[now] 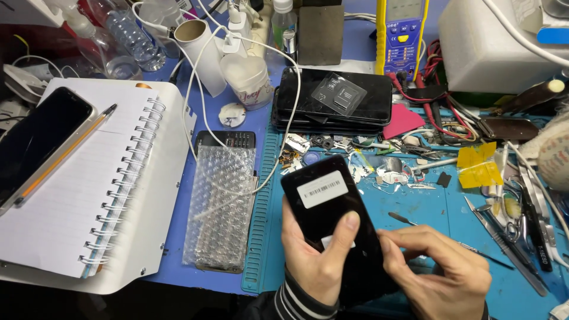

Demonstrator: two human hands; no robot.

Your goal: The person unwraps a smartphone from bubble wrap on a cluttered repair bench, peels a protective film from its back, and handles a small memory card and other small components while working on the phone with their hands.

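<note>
My left hand (pixel 317 258) grips a black phone (pixel 326 207) from its left side, thumb pressed across the glass beside a small white sticker. A larger white barcode label sits near the phone's top. My right hand (pixel 441 272) holds the phone's lower right edge, fingers curled against it. The phone is tilted above a blue work mat (pixel 438 207).
A spiral notebook (pixel 89 178) with a pencil and a dark phone lies at left. A bubble-wrap pouch (pixel 220 204) covers a keypad phone. Stacked black phones (pixel 332 101) sit behind. Tweezers and tools (pixel 515 237), small parts, yellow tape, a yellow multimeter (pixel 400 35) and white cables surround.
</note>
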